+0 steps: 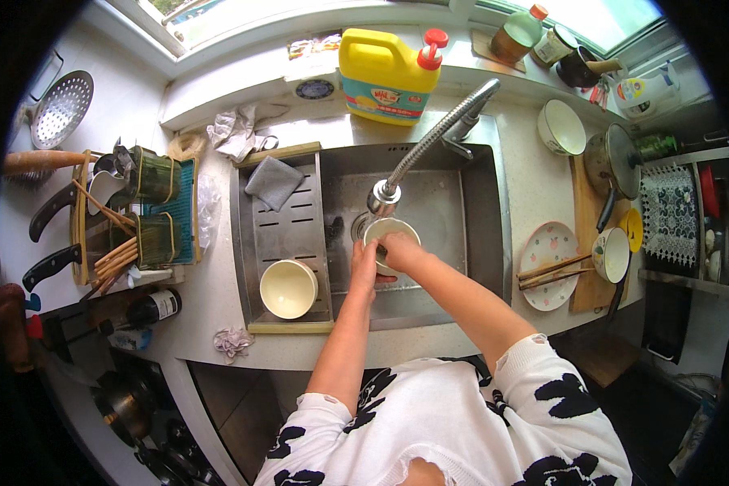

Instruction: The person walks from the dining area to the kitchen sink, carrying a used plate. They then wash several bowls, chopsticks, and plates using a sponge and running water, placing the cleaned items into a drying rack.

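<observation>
Over the stainless steel sink [483, 243], my left hand [364, 261] grips a small white bowl [410, 228] by its left and near side. The fingers of my right hand [400, 250] reach inside that bowl; whether they hold anything is hidden. Just above the bowl is the head of the flexible metal faucet [384, 195]. A cream bowl [288, 289] sits on the slotted drain tray [285, 234] at the sink's left, with a folded grey cloth [274, 182] at the tray's far end.
Behind the sink stands a yellow detergent jug [386, 79] with a red pump. A plate [550, 243] bearing chopsticks, a patterned bowl [611, 255] and a lidded pot [619, 161] are on the right. To the left are a knife and chopstick rack [84, 219] and a crumpled rag [233, 343].
</observation>
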`<state>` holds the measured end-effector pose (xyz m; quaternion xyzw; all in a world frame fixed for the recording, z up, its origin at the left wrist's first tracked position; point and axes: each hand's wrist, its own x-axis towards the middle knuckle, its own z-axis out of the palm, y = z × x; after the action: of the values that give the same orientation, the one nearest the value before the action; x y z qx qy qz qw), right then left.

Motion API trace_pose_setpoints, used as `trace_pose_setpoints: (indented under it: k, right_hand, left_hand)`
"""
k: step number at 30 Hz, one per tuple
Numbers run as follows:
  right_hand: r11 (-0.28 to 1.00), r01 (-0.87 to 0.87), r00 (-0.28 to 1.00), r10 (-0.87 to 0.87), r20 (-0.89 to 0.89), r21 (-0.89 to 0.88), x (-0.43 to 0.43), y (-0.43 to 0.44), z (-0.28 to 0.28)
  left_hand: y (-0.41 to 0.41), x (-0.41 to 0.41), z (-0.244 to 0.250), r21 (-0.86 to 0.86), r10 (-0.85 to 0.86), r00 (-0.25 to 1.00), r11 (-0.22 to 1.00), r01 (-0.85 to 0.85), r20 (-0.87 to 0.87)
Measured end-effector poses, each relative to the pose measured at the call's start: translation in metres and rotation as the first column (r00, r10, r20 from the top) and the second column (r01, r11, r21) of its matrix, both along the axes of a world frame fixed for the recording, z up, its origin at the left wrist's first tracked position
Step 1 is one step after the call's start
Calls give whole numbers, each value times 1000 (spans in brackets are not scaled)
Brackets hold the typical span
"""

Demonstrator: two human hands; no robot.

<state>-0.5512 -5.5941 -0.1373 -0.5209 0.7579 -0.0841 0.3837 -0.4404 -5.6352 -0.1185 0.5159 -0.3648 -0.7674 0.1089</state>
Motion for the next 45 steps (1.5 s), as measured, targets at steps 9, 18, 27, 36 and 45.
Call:
trace_pose_setpoints:
  k: [9, 18, 27, 36, 45]
  right_hand:
    - [917, -307, 901, 366, -233, 254, 1, 1, 19]
    - [982, -186, 978, 181, -99, -44, -6, 5, 40]
    - [717, 563, 823, -438, 362, -411, -28, 79, 77]
    - [692, 658, 736, -507, 449, -297, -23, 102, 64]
    - [678, 584, 806, -419, 417, -447, -21, 84, 81]
  left_hand:
    - [6, 5, 0, -18, -1, 999, 1000, 1, 45]
    - [-13, 15, -6, 23, 107, 994, 994, -108, 27]
    - [-25, 11, -46, 689, 506, 855, 661, -297, -116]
    - [-37, -46, -53, 969, 797, 584, 238, -69, -154]
    - [-25, -48, -66, 791, 632, 774, 497, -358, -47]
